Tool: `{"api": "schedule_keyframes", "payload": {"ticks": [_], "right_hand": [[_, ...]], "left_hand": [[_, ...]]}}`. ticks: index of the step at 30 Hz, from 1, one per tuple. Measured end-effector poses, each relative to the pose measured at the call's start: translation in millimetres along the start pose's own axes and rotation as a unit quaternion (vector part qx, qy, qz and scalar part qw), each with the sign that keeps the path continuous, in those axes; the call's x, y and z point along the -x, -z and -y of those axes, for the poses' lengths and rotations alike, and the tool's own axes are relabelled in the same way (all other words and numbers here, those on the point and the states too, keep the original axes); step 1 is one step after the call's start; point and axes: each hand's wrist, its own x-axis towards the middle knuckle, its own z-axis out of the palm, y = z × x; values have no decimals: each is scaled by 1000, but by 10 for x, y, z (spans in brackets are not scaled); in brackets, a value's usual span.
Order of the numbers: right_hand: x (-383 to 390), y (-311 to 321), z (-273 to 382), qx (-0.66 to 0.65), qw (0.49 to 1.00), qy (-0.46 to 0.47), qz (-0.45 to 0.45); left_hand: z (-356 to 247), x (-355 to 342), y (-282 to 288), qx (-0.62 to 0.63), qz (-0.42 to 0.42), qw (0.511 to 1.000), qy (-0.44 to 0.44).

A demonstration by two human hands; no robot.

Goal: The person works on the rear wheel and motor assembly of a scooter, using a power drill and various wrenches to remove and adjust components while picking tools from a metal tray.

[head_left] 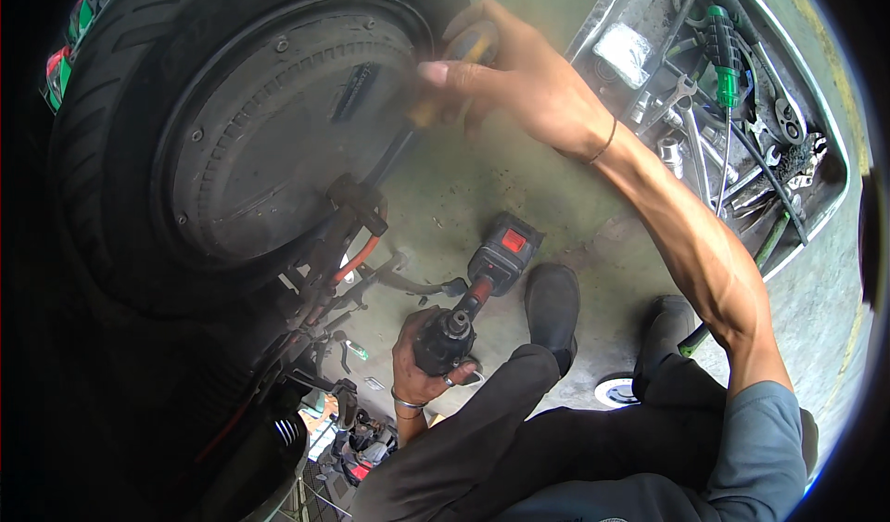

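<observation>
My right hand [510,91] is closed around the yellow-and-dark handle [477,44] of a long tool, blurred, beside a large wheel hub [250,151] with a black tyre [111,151]. The tool's dark shaft [394,151] reaches down to a dark bracket [348,202] by the wheel, near an orange cable [357,258]. Low in the middle, my left hand [417,374] is wrapped around a black-and-red cordless impact driver [443,341], its square drive facing up and its battery [505,262] pointing away from me.
A metal tray [586,26] of wrenches, sockets and a green-handled screwdriver [721,54] sits at the right. My boots [552,299] rest on the concrete floor [593,318], near a white disc [614,390]. Cluttered parts [357,448] lie at the lower left, beside the vehicle's dark body.
</observation>
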Motion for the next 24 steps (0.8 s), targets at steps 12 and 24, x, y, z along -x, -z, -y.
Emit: {"api": "schedule_keyframes", "payload": {"ticks": [12,24], "right_hand": [[100,-89,24,-7,954,197,-227],[-713,241,840,86,976,180,-83]], "left_hand": [[-583,-207,237,-109,-176,959,-193],[-417,-129,-231,-10,-174,982,-77]]}}
